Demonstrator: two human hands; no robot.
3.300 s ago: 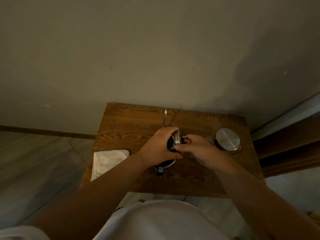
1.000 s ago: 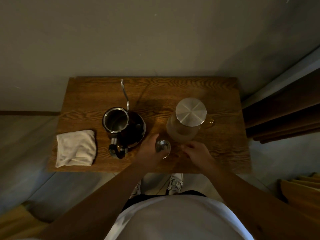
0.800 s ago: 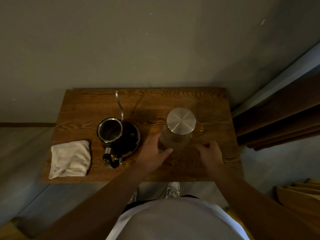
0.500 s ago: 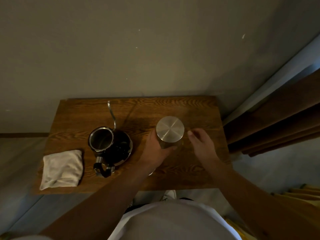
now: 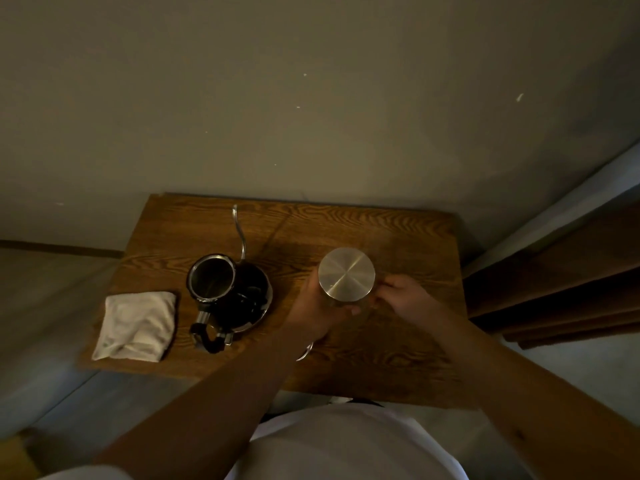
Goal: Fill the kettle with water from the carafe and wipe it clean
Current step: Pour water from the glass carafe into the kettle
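A black gooseneck kettle stands open-topped on the wooden table, thin spout toward the wall, handle toward me. Its small steel lid lies on the table, mostly hidden under my left wrist. The carafe, seen from above as a round steel lid, is to the kettle's right. My left hand wraps its left and near side. My right hand grips its right side, where the handle is hidden by the fingers.
A folded white cloth lies at the table's left near corner. The table backs onto a plain wall. Dark wooden panels stand close to its right edge. My white shirt fills the lower view.
The kettle lid came off and was set on the table. Both hands then moved to the carafe and now close around it.
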